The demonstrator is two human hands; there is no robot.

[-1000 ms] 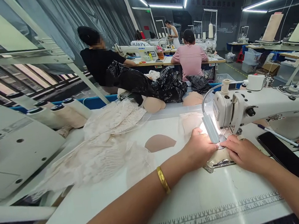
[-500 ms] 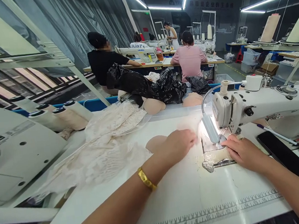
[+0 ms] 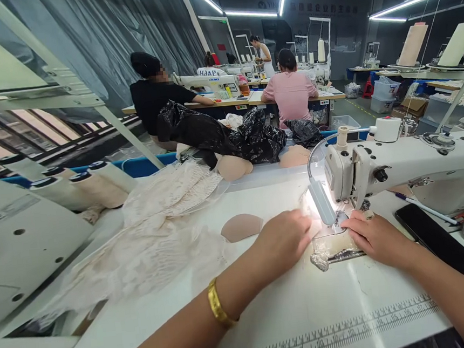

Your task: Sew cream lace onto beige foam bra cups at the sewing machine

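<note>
My left hand (image 3: 284, 241), with a gold bracelet (image 3: 219, 304) on its wrist, is closed at the left of the sewing area. Its fingertips pinch the edge of a pale piece of fabric (image 3: 312, 231), washed out by the light. Across from it, my right hand (image 3: 378, 238) has its fingers bent together beside the presser foot of the white sewing machine (image 3: 425, 157); whatever they hold is hidden. A grey lamp (image 3: 322, 203) on a bendable neck shines between the hands. A beige bra cup (image 3: 241, 228) lies flat behind my left forearm.
White lace fabric (image 3: 156, 240) is heaped on the left of the table. Cones of thread (image 3: 99, 188) stand behind it. A black phone (image 3: 436, 238) lies right of my right hand, and a printed ruler (image 3: 331, 330) runs along the front edge. Black plastic bags (image 3: 216, 132) sit beyond the table.
My left hand has come slightly down and right, closer to the needle area, and pale fabric now shows at its fingertips. More of the beige cup is uncovered. The right hand stays by the presser foot.
</note>
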